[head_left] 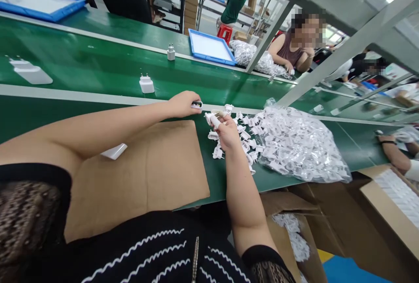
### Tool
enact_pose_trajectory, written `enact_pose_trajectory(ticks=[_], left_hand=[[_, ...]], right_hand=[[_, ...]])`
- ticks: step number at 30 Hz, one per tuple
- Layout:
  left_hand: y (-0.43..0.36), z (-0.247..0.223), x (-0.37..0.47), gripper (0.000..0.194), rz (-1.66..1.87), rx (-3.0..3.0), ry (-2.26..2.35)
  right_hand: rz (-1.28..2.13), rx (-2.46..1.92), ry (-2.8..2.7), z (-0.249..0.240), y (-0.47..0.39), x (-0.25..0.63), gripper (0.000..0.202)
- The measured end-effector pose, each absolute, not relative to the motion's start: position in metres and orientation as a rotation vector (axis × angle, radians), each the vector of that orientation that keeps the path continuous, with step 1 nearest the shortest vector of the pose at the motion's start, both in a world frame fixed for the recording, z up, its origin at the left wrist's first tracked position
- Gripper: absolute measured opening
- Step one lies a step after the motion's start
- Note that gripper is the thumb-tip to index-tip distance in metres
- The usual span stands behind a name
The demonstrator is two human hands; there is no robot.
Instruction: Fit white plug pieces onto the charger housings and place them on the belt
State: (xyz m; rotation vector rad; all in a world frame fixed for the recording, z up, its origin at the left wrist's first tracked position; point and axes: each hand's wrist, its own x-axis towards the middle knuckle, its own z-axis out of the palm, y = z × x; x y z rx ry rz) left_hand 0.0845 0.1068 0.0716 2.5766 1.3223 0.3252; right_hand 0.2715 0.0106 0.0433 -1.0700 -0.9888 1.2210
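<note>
My left hand is closed around a white charger housing, its open end facing right and showing a dark inside. Just to the right, my right hand has its fingers closed on a white plug piece with metal pins. Around and below that hand lie several loose white plug pieces on the green bench. They spill from a large clear plastic bag full of the same white parts. A sheet of brown cardboard lies under my left forearm, with a white piece on it.
Beyond a pale rail, a green conveyor belt carries white chargers. A blue-rimmed tray stands on the far side. A slanted metal post rises by the bag. Open cardboard boxes stand below right. Co-workers sit across and to the right.
</note>
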Motion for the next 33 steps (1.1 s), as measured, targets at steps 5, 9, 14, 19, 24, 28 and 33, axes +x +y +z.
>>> enact_pose_trajectory(ticks=[5, 9, 14, 19, 24, 28, 33], left_hand=[[0.007, 0.062, 0.039, 0.034, 0.407, 2.334, 1.232], [-0.038, 0.032, 0.023, 0.04, 0.539, 2.25, 1.16], [-0.049, 0.005, 0.017, 0.049, 0.825, 1.992, 1.158], [-0.045, 0.004, 0.016, 0.041, 0.839, 1.933, 1.082], [-0.043, 0.004, 0.017, 0.036, 0.826, 1.954, 1.054], [-0.042, 0.004, 0.017, 0.032, 0.845, 1.961, 1.029], [-0.041, 0.001, 0.017, 0.028, 0.881, 2.0, 0.997]], right_hand=[[1.31, -0.898, -1.197, 0.047, -0.001, 0.259, 0.028], [1.068, -0.993, -1.582, 0.045, -0.016, 0.249, 0.019], [0.807, -0.993, -1.866, 0.05, -0.036, 0.241, 0.023], [0.554, -0.876, -2.211, 0.047, -0.045, 0.232, 0.022], [0.377, -0.996, -2.277, 0.034, -0.042, 0.229, 0.03], [0.294, -0.984, -2.27, 0.031, -0.042, 0.228, 0.029], [0.178, -1.109, -2.424, 0.035, -0.045, 0.222, 0.019]])
